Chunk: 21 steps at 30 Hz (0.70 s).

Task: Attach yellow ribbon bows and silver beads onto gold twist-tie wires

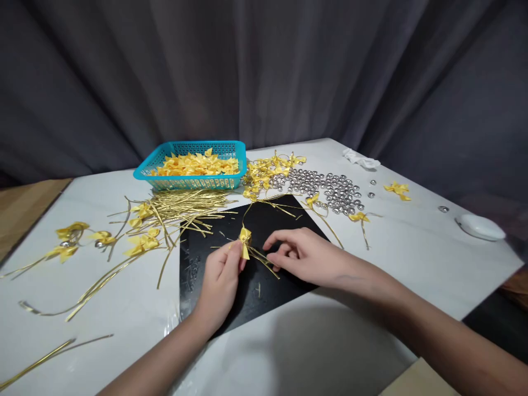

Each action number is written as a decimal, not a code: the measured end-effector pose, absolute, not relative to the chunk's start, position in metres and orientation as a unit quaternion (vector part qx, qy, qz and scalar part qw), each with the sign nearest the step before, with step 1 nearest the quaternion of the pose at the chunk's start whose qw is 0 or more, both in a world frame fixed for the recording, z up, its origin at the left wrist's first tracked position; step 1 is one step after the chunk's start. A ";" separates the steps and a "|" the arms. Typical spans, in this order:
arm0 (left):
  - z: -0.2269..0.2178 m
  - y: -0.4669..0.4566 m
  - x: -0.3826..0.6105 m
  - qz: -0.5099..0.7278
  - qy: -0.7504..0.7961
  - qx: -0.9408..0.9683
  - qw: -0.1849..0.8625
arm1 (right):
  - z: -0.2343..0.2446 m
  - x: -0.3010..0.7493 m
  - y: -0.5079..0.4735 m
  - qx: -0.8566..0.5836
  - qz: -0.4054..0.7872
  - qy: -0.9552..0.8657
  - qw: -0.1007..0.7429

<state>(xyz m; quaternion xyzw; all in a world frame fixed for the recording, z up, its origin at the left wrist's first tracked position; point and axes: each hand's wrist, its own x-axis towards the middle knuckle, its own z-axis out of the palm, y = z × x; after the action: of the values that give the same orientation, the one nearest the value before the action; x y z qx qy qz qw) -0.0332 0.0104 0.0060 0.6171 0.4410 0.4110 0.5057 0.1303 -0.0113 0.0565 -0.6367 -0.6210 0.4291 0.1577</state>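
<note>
Over the black mat point(284, 297), my left hand point(220, 278) pinches a yellow ribbon bow point(245, 236) between thumb and fingers. Gold twist ties point(264, 259) trail from the bow toward the right, and one thin strand rises above it. My right hand point(299, 256) is just right of these ties with its fingers curled and thumb near the index finger. Whether its fingertips touch the tie ends I cannot tell.
A blue basket point(190, 183) of yellow bows stands at the back. Gold ties point(185, 203) lie before it. Silver beads point(342, 192) spread at the back right, near a white tissue point(361, 159) and a white computer mouse point(480, 226). Finished-looking bows point(144, 241) lie left.
</note>
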 end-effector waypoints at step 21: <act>0.005 0.006 -0.030 0.373 0.357 0.750 0.414 | 0.103 0.155 -0.020 -0.452 0.121 -0.835 0.290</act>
<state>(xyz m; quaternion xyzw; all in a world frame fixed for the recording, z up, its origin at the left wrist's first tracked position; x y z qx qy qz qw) -0.0302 0.0058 0.0047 0.7496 0.3572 0.3730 0.4139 0.1547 -0.0197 0.1029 -0.4518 -0.8348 0.1207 0.2905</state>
